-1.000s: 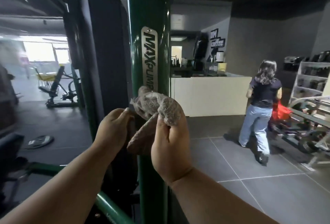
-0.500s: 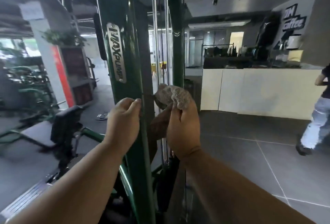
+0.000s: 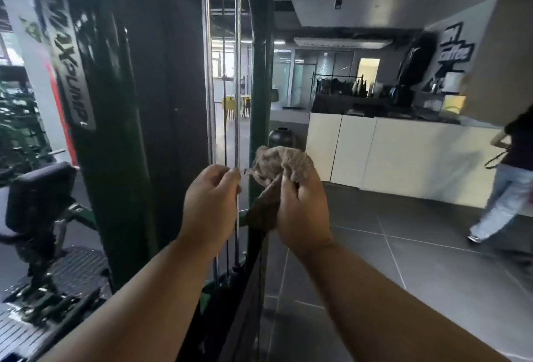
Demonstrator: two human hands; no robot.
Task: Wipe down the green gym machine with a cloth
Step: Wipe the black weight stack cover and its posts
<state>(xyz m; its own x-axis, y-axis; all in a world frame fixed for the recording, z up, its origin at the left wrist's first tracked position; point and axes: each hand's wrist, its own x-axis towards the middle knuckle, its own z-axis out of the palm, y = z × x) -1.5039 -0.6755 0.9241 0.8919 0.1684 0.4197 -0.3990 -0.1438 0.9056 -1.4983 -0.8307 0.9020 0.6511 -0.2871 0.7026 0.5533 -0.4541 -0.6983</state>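
Note:
The green gym machine fills the left of the head view; its thick upright (image 3: pixel 115 159) carries a MAXPUMP plate, and a thinner green post (image 3: pixel 259 73) stands behind my hands. My right hand (image 3: pixel 302 211) grips a bunched grey-brown cloth (image 3: pixel 284 161) at chest height, just in front of the thinner post. A dark fold of it hangs below my fingers. My left hand (image 3: pixel 210 206) is curled beside it and pinches the cloth's small corner tip, right by the chrome guide rods (image 3: pixel 208 73). The cloth does not touch the machine.
A black pad (image 3: pixel 40 191) and a ribbed footplate (image 3: pixel 75 272) sit low on the left. A white counter (image 3: pixel 403 154) stands at the right rear, with a dark round pot (image 3: pixel 282 138) near its end. A person (image 3: pixel 510 188) walks over the grey tiles at the right edge.
The view has swung left and closer to the machine, so the upright now sits left of my hands. Both hands have stayed together on the cloth. The person has moved farther right.

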